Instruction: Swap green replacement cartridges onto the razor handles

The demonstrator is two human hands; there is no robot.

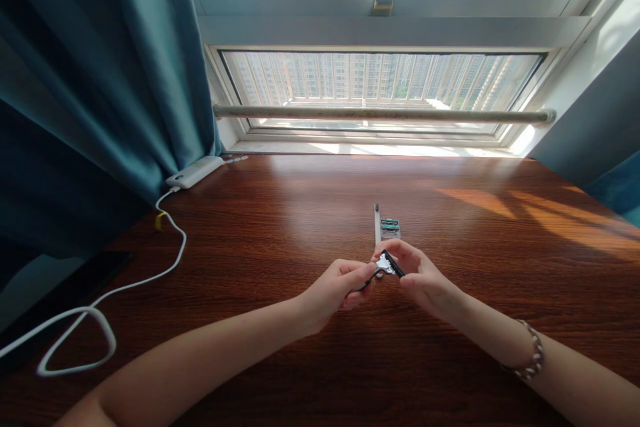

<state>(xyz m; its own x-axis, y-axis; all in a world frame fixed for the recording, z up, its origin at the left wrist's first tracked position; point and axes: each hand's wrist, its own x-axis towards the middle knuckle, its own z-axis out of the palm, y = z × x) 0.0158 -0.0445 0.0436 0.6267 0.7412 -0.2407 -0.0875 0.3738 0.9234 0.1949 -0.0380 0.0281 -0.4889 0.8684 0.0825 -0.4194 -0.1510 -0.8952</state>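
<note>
Over the middle of the desk (280,227), my left hand (340,284) is closed on the dark handle of a razor (385,264). The razor's silver head points right, with a black strip-like piece along its edge. My right hand (420,277) pinches that black piece between thumb and fingers. Just beyond my hands lies a slim pale stick (377,222) with a dark far end; its near end is hidden. Beside it sits a small grey tray (390,228) with green-striped pieces, partly covered by my right fingers.
A white power strip (195,172) lies at the back left by the blue curtain (165,80). Its white cable (150,278) loops toward the front left, near a dark flat panel (65,294). A metal rail (380,114) crosses the window behind the desk.
</note>
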